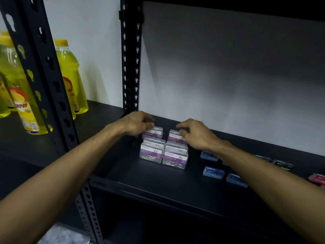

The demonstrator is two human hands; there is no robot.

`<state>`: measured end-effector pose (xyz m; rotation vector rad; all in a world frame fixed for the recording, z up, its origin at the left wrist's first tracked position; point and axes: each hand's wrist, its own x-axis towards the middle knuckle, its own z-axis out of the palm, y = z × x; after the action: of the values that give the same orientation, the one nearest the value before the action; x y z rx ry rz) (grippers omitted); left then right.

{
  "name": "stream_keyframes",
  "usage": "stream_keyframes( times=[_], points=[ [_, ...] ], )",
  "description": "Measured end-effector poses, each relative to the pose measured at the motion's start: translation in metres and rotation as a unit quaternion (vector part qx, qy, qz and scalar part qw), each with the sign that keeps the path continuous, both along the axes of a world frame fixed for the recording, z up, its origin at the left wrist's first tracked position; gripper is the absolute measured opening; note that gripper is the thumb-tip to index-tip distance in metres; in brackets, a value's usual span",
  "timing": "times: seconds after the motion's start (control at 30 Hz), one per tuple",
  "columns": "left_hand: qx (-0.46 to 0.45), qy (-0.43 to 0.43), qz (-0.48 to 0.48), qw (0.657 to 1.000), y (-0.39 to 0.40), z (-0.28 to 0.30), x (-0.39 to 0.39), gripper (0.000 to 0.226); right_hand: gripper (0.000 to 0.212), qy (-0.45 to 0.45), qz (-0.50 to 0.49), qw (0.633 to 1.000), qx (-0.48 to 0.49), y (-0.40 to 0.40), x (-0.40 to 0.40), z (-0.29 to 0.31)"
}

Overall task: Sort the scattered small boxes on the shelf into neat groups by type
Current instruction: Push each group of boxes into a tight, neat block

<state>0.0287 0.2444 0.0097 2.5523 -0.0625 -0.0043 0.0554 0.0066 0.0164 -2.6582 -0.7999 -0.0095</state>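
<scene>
Dark shelf point(158, 180), yellow bottles point(70, 74), blue staple boxes point(213, 172)

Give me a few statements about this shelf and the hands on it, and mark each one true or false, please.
1. Four clear paper clip boxes stand in a two-by-two block. True.
2. The left hand is on the back left box of that block. True.
3. The right hand is picking up a blue staples box. False: it is on the back right paper clip box; the blue boxes lie untouched to the right.
4. The yellow bottles share the same shelf bay as the boxes. False: they stand in the bay to the left, beyond the black upright.
5. A pink box lies at the far right edge. True.
</scene>
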Motion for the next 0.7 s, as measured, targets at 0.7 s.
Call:
stream_keyframes(
  times=[0.7],
  points=[
    [-0.043, 0.082, -0.105, 0.990, -0.004, -0.005, -0.001, 0.025, 0.031, 0.101, 0.065, 0.992, 0.043, -0.010, 0.001, -0.009]
  ],
)
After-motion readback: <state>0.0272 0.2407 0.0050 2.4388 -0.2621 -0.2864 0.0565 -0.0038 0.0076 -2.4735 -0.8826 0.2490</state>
